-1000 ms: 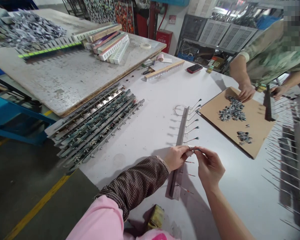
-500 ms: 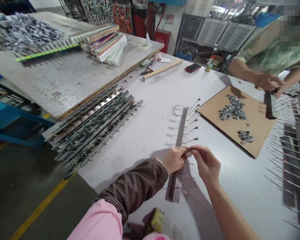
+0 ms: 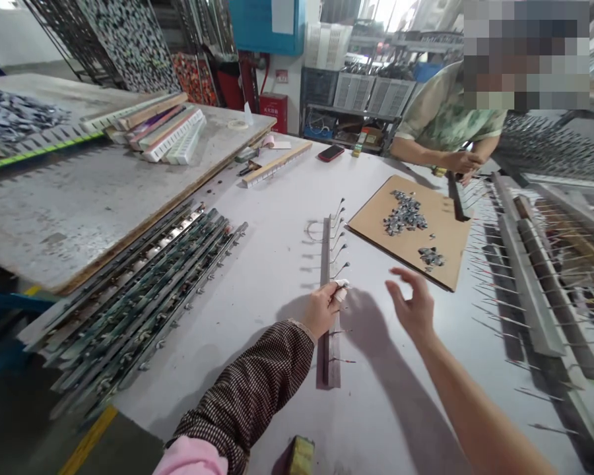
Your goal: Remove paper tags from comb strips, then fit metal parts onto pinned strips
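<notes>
My left hand [image 3: 321,311] is closed in a pinch over a long grey metal bar [image 3: 326,251]. White material [image 3: 341,289], like cloth or wrapping, shows at its fingertips; what they pinch is too small to make out. Thin wire pins stick out from the bar's right side. Those beyond my hand carry small dark tips [image 3: 346,265], while the nearer pins [image 3: 344,361] have none. My right hand [image 3: 413,307] hovers to the right, fingers apart and holding nothing visible, near the front edge of a brown board [image 3: 376,204]. Small grey pieces [image 3: 404,212] lie on that board in two heaps.
At left lies a stack of metal bars with clips [image 3: 163,284]. More pinned bars [image 3: 529,284] stand at right. A co-worker's hands [image 3: 462,163] hold a dark bar at the board's far side. A phone [image 3: 330,153] and yellow block [image 3: 301,455] are on the table.
My right hand has come away from my left, moving right toward the board and opening. My left hand stays at the bar. The view has turned right.
</notes>
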Available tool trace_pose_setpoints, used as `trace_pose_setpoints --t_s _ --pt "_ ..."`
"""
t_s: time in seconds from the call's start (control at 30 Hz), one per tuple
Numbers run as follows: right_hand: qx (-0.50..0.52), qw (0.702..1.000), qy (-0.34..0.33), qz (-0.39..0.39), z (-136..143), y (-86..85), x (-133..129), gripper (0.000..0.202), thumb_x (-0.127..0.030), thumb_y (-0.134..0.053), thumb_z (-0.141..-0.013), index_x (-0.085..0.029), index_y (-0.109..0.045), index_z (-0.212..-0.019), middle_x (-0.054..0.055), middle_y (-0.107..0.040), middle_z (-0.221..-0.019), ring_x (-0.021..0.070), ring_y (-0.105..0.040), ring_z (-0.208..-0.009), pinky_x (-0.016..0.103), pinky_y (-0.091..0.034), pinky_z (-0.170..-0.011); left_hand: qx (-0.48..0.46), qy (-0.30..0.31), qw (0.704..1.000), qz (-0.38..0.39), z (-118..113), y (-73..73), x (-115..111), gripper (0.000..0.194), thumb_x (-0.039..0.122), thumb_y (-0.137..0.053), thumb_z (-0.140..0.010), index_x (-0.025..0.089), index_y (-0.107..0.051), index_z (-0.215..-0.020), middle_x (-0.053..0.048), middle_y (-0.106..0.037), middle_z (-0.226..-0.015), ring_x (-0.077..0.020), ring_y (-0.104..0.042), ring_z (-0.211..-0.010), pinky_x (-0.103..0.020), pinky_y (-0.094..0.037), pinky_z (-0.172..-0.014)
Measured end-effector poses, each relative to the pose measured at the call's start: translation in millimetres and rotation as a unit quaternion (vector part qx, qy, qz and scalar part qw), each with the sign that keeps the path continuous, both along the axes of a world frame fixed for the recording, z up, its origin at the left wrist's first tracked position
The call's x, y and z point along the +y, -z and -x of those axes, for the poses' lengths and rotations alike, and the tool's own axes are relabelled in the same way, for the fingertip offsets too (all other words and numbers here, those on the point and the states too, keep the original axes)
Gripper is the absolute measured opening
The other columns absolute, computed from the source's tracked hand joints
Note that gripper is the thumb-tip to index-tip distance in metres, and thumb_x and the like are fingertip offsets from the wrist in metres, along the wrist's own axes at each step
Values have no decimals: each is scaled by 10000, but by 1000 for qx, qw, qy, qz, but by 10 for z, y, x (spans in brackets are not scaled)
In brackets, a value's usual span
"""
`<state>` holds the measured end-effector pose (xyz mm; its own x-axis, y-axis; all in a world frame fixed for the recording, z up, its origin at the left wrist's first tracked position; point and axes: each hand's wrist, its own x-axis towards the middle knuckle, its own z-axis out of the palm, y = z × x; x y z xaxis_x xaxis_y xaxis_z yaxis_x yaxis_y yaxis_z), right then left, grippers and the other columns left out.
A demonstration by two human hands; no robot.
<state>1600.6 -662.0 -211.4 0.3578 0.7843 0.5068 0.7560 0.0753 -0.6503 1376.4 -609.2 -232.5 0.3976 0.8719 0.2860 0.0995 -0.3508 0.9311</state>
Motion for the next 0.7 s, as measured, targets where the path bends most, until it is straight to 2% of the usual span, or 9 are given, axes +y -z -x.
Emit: trace_pose_setpoints --t_s 0.07,0.13,0.2,0.27,0.37,0.43,0.53,0.7 --pt "-107 987 114 28 -568 42 186 637 -638 -552 -901 -140 -612 -1294 245 -602 -1329 411 -507 -1294 618 -371 -1103 -14 -6 1000 7 -38 11 49 237 304 -534 -992 231 -681 -1163 -57 -765 -1164 -209 -717 -1066 -359 -562 -987" --pt "-149 962 189 130 -1044 95 392 799 -652 -497 -904 -77 -490 -1459 309 -444 -1494 473 -359 -1411 658 -315 -1108 -21 -17 999 16 -37 4 51 273 287 -546 -979 240 -647 -1228 -58 -755 -1194 -203 -714 -1080 -365 -562 -996" --pt "-154 937 212 232 -1339 137 576 792 -639 -451 -928 -128 -434 -1534 294 -390 -1546 487 -333 -1417 662 -322 -1078 -30 -49 998 18 0 -28 6 317 282 -560 -970 232 -610 -1279 -72 -742 -1211 -199 -710 -1079 -363 -566 -989" --pt "-177 921 207 279 -1468 162 712 665 -614 -414 -955 -211 -543 -1468 247 -481 -1484 461 -415 -1342 637 -334 -1052 -43 -90 995 15 55 -73 -83 312 299 -559 -980 214 -601 -1277 -88 -731 -1199 -195 -703 -1069 -353 -566 -976" --pt "-235 918 182 264 -1520 174 820 508 -541 -396 -981 -221 -712 -1219 193 -622 -1267 388 -512 -1189 565 -323 -1047 -56 -115 991 28 128 -110 -270 273 339 -519 -1017 202 -612 -1234 -88 -729 -1140 -184 -698 -1030 -338 -570 -945" --pt "-246 919 177 253 -1558 182 849 475 -498 -402 -984 -182 -721 -1139 192 -644 -1170 360 -539 -1106 527 -338 -1010 -51 -92 994 40 154 -97 -399 265 353 -508 -1029 203 -616 -1219 -85 -730 -1129 -186 -698 -1028 -344 -569 -949" --pt "-204 927 195 247 -1642 199 873 444 -489 -470 -961 -143 -692 -1129 207 -648 -1136 353 -568 -1026 494 -384 -911 -28 -45 998 26 157 -51 -525 268 348 -526 -1023 206 -616 -1232 -92 -722 -1169 -208 -690 -1095 -369 -549 -1006" --pt "-94 953 209 196 -1719 163 931 339 -449 -623 -897 -181 -681 -1095 209 -635 -1175 397 -576 -1073 557 -390 -921 -10 -32 999 -11 132 -25 -494 238 304 -533 -1010 210 -645 -1199 -71 -727 -1095 -190 -695 -1039 -346 -560 -982"
